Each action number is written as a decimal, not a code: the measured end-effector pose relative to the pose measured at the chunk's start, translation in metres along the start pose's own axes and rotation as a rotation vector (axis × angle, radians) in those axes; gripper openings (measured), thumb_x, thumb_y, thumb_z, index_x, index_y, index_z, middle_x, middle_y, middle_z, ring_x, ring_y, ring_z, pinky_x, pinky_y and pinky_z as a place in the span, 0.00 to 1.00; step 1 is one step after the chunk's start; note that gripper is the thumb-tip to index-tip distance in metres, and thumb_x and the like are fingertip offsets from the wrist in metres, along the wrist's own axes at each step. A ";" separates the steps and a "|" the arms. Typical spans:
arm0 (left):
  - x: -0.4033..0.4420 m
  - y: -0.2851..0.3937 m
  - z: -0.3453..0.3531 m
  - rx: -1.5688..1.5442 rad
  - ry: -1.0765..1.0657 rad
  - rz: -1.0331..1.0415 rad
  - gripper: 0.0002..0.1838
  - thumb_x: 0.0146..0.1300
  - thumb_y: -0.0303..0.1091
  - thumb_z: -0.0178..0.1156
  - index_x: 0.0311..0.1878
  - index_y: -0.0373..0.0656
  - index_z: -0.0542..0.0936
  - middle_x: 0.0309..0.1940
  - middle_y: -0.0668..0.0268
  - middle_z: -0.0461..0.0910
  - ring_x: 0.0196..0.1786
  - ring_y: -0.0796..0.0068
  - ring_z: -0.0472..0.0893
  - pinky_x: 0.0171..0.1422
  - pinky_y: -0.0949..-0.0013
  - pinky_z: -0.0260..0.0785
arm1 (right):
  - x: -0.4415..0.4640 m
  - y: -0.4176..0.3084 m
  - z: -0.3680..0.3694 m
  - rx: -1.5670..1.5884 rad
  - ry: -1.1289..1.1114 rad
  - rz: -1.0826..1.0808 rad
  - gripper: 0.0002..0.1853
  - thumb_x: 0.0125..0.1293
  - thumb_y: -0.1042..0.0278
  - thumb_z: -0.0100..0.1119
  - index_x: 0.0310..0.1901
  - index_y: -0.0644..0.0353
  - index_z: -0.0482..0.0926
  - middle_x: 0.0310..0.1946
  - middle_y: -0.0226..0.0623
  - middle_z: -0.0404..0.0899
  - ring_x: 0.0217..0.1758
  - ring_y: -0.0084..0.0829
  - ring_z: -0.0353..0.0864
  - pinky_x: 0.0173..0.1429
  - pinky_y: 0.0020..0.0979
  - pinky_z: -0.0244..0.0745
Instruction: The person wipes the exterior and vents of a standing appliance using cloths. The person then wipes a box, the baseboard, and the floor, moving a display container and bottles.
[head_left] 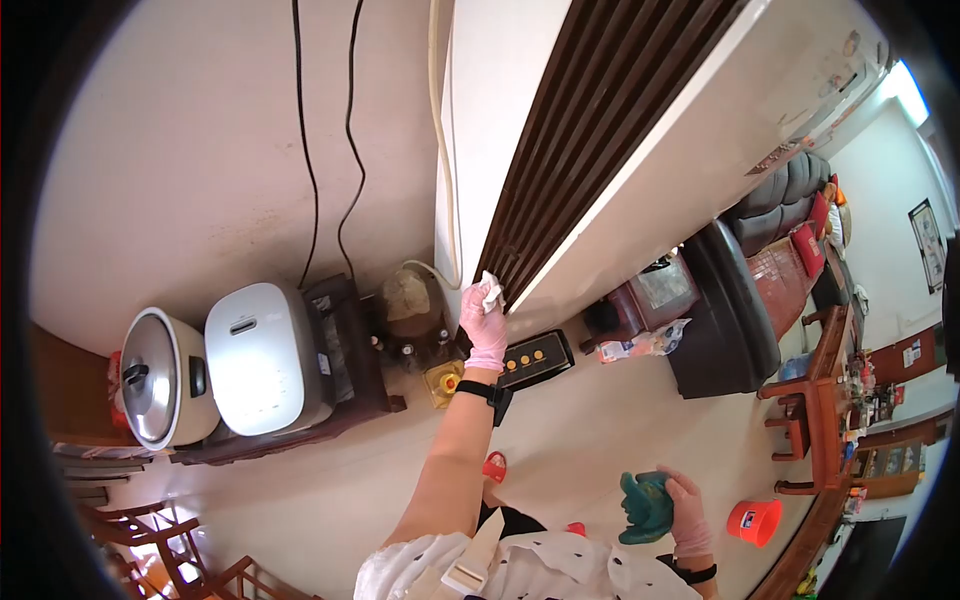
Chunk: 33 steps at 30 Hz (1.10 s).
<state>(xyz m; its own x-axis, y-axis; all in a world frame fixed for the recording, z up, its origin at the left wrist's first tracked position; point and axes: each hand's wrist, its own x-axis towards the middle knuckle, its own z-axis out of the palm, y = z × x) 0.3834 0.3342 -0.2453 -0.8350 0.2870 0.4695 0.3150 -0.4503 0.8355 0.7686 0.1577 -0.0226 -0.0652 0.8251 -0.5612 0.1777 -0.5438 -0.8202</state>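
Note:
My left hand (484, 325), in a pink glove, is closed on a white cloth (491, 291). It presses the cloth against the lower end of the dark slatted vent (575, 130) of a tall white unit (690, 150). Lower right, my right hand (686, 512), also in a pink glove, holds a crumpled dark green cloth (647, 507) away from the unit, above the floor.
Left, a round cooker (165, 380) and a silver appliance (258, 358) stand on a dark stand. A black box (536, 360) and yellow item (444, 383) lie below my left hand. Right are a black sofa (715, 320), wooden table (825, 365) and red bucket (754, 522).

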 end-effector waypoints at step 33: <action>-0.023 -0.003 -0.047 0.195 -0.010 0.008 0.12 0.48 0.17 0.66 0.35 0.41 0.77 0.32 0.60 0.78 0.37 0.61 0.81 0.43 0.65 0.75 | 0.024 0.031 0.024 -0.412 -0.125 -0.148 0.16 0.68 0.74 0.48 0.55 0.67 0.74 0.47 0.38 0.79 0.49 0.28 0.77 0.58 0.29 0.72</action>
<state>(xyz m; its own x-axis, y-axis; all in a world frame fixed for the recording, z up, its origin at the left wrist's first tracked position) 0.3805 0.2894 -0.2713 -0.8280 0.2928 0.4782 0.4038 -0.2802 0.8709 0.7485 0.1568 -0.0636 -0.2327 0.8509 -0.4709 0.5319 -0.2940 -0.7942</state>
